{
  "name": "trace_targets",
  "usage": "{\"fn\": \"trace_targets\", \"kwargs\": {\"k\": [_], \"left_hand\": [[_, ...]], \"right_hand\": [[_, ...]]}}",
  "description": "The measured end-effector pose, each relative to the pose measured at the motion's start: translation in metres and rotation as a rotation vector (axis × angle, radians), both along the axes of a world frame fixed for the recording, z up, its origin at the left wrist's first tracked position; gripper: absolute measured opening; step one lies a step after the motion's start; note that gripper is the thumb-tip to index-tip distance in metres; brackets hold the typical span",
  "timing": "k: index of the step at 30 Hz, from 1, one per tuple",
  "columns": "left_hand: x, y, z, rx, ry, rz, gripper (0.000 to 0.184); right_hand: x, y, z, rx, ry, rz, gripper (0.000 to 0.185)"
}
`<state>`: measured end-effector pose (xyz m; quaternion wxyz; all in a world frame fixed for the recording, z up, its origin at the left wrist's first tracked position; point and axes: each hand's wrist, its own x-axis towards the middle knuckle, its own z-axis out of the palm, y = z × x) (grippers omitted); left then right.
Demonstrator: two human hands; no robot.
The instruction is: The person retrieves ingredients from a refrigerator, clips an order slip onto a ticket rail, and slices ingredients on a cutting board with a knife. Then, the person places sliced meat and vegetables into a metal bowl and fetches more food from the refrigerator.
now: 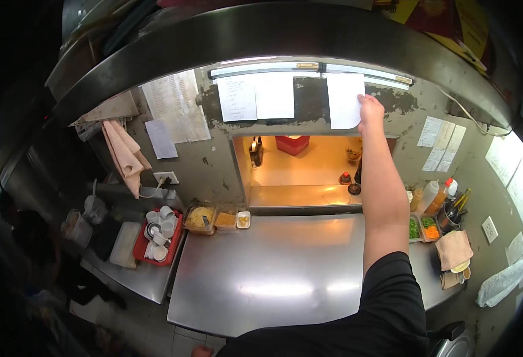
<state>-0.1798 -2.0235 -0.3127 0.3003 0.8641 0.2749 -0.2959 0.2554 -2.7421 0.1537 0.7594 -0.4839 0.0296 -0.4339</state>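
Observation:
My right hand (370,113) reaches up to the wall, its fingers closed on the right edge of a white paper order slip (343,101). The slip's top edge meets a metal ticket rail (368,75); whether the rail grips it, I cannot tell. Further left on the same rail hang a handwritten slip (236,100) and a paler sheet (275,95). Only a small part of my left hand (202,351) shows at the bottom edge, near the front of the steel counter (261,256); its fingers are hidden.
Below the rail opens a lit pass-through window (303,195). A red bin of white cups (140,250) and food containers (202,219) stand left. Sauce bottles (431,195), a utensil holder (450,217) and a folded cloth (454,249) are right. A person (29,238) stands far left.

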Motion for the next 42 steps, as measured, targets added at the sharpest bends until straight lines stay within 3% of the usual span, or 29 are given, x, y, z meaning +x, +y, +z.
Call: {"fn": "trace_targets", "kwargs": {"k": [21,27,30,33,35,37,40,42], "left_hand": [[0.005,-0.007,-0.001,0.03,0.063,-0.071,0.045],[-0.019,-0.001,-0.012,0.026,0.074,-0.07,0.046],[-0.03,0.002,-0.021,0.023,0.08,-0.077,0.047],[-0.042,0.01,-0.028,0.028,0.081,-0.095,0.047],[-0.05,0.016,-0.033,0.031,0.076,-0.109,0.047],[-0.06,0.019,-0.036,0.035,0.067,-0.119,0.048],[-0.067,0.024,-0.034,0.043,0.041,-0.114,0.048],[-0.069,0.033,-0.054,0.022,-0.003,-0.112,0.046]], "right_hand": [[0.016,0.014,0.03,-0.001,0.033,0.039,0.03],[-0.02,0.025,0.014,-0.082,0.175,-0.491,0.029],[-0.037,0.027,-0.012,-0.122,-0.07,-0.245,0.021],[-0.108,0.126,-0.061,-0.447,-0.028,-0.096,0.012],[-0.098,0.165,-0.223,-0.952,0.163,-0.138,0.026],[-0.181,0.252,-0.294,-1.598,0.711,0.885,0.034],[-0.249,0.307,-0.303,-1.468,0.538,1.399,0.042],[-0.191,0.293,-0.332,-1.112,0.663,1.084,0.038]]}}
